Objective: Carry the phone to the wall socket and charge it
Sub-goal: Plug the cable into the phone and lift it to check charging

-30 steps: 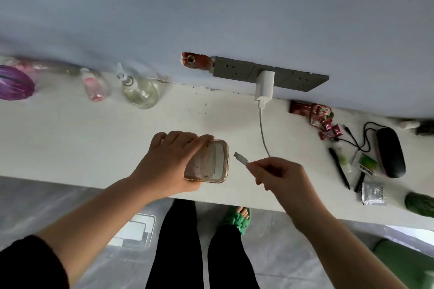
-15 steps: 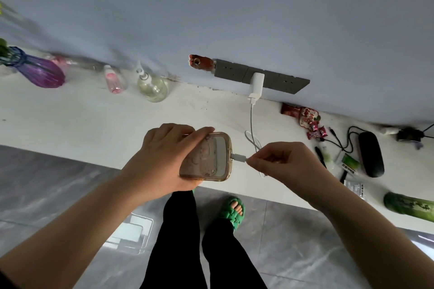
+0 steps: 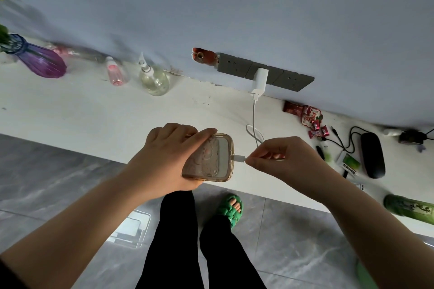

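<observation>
My left hand (image 3: 164, 159) holds the phone (image 3: 211, 159), which has a clear, gold-rimmed case, just over the front edge of the white counter (image 3: 94, 119). My right hand (image 3: 279, 157) pinches the white cable plug (image 3: 240, 158), whose tip sits at the phone's end port. The white cable (image 3: 253, 117) loops up to a white charger (image 3: 260, 81) plugged into the grey wall socket strip (image 3: 265, 70).
Along the wall stand a purple vase (image 3: 40, 60), a pink bottle (image 3: 115, 74) and a clear spray bottle (image 3: 153, 80). To the right lie snack wrappers (image 3: 307, 116), a black case (image 3: 372, 153), black cords and a green bottle (image 3: 408, 209). Grey tiled floor below.
A second ago the plug was apart from the phone. My right hand has brought it to the phone's port; both hands moved slightly toward the counter's front edge.
</observation>
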### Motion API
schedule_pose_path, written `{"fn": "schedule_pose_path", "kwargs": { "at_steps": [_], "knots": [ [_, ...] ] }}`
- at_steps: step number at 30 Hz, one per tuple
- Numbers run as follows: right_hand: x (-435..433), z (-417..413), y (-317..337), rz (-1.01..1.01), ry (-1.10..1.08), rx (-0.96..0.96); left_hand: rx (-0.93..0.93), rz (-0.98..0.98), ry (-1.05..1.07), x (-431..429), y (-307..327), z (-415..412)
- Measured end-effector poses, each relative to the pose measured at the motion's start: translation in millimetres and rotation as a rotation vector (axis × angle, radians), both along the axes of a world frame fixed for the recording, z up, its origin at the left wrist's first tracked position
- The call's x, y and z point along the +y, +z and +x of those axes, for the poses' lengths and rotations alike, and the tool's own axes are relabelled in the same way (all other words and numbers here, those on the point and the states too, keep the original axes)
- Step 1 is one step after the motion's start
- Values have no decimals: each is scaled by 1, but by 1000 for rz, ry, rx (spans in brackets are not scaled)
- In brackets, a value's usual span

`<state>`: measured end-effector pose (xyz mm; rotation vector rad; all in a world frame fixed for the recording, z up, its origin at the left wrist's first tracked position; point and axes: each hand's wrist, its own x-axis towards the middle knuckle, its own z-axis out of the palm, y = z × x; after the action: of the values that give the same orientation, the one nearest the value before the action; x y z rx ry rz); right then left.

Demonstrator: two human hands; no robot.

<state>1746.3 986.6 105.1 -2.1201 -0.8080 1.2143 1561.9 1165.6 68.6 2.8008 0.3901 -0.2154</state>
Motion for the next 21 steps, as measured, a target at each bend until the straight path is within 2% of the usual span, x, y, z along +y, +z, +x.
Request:
{"fn": "schedule_pose_path", "kwargs": {
  "at_steps": [21],
  "knots": [
    [9, 4, -15, -63, -11, 75, 85, 75, -64, 4, 0, 10]
  ]
}}
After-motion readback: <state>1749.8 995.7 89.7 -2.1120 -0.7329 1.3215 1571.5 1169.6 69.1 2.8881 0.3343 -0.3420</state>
